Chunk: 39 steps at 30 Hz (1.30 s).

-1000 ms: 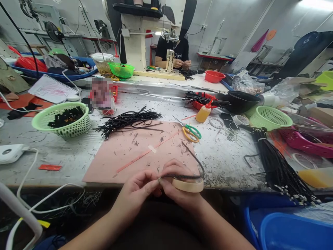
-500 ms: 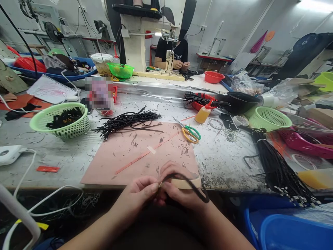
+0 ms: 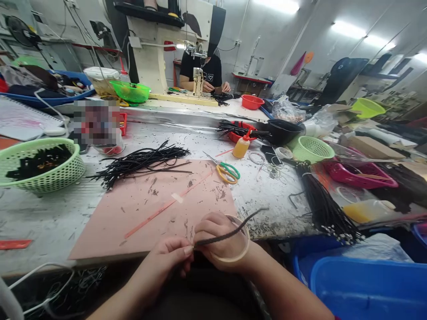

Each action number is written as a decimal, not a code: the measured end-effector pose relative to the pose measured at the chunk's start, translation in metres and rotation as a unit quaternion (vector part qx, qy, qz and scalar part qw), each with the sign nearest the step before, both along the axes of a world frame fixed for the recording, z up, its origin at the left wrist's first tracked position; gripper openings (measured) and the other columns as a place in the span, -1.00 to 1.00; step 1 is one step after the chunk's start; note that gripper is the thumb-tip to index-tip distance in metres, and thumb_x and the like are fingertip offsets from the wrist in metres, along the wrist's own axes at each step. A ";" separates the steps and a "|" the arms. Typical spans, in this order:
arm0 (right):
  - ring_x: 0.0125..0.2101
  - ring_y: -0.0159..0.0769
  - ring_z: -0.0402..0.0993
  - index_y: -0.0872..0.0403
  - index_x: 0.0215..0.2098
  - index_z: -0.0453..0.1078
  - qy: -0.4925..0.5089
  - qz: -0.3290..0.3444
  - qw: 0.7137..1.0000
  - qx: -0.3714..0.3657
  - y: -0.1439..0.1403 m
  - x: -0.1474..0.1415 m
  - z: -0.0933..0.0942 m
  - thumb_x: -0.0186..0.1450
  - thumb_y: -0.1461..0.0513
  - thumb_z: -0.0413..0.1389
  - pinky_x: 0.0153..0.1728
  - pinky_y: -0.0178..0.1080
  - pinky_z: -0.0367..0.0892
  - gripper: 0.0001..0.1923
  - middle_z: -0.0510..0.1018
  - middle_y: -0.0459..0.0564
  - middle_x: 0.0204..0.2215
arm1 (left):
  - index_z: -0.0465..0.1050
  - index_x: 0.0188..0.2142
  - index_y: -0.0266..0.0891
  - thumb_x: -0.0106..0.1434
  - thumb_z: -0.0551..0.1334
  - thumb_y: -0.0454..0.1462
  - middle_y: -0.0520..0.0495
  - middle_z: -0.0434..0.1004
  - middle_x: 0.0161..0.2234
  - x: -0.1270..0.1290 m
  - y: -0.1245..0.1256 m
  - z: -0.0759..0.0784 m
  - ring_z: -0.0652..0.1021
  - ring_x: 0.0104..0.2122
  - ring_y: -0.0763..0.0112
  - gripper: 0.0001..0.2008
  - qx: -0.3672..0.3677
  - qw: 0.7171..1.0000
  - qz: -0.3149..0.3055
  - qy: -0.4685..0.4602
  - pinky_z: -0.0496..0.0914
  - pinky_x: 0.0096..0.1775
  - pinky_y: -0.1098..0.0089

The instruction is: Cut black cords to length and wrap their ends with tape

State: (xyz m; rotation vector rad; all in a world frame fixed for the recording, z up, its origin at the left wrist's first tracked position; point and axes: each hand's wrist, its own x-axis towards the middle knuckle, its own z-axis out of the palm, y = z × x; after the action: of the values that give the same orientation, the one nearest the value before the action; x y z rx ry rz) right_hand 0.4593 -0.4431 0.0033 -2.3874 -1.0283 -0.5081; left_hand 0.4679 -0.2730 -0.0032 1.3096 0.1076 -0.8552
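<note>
At the lower centre of the frame, the left hand (image 3: 168,260) and right hand (image 3: 213,238) are pinching one thin black braided cord (image 3: 230,231), steadying its end, the tan tape roll (image 3: 238,249) ringing the right wrist.

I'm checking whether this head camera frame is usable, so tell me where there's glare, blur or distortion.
Head view: the ceiling lights at top right blow out to white; a patch behind the pile of black cords is deliberately pixelated; wide-angle distortion bends the table edge and leans the background; the left hand, the right hand and the braided cord they pinch look reasonably sharp.
</note>
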 end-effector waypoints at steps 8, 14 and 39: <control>-0.27 -0.25 0.32 0.09 -0.38 0.40 0.021 -0.228 0.964 -0.132 -0.059 0.036 -0.033 0.19 0.36 -0.08 -0.24 -0.21 0.16 -0.77 0.50 0.03 -0.30 | 0.36 -0.68 -0.30 -0.12 0.31 -0.24 0.05 0.34 -0.68 0.007 0.005 0.003 0.30 -0.65 0.56 -0.81 0.008 0.996 0.062 0.061 0.18 -0.60 0.53; -0.30 -0.17 0.38 0.15 -0.11 0.38 0.256 -0.443 0.829 -0.223 -0.126 0.050 -0.032 0.13 0.26 -0.04 -0.33 -0.23 0.20 -0.63 0.50 0.12 -0.27 | 0.40 -0.62 -0.27 -0.13 0.33 -0.21 0.05 0.38 -0.66 0.016 0.024 -0.004 0.31 -0.66 0.54 -0.82 0.033 0.982 0.180 0.055 0.21 -0.60 0.51; -0.34 -0.24 0.42 0.01 -0.02 0.25 0.373 -0.084 0.923 0.033 -0.018 0.036 0.002 0.16 0.16 0.00 -0.32 -0.25 0.31 -0.60 0.50 -0.03 -0.32 | 0.42 -0.63 -0.30 -0.11 0.28 -0.18 0.06 0.31 -0.71 0.036 0.050 0.010 0.21 -0.69 0.60 -0.80 0.083 0.965 0.223 -0.113 0.09 -0.65 0.53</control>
State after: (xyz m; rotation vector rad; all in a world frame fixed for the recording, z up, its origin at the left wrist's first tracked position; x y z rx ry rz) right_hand 0.4949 -0.4607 0.0052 -2.2986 -0.4523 0.3107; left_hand 0.5037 -0.2227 0.0063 1.4570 0.2879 -0.3163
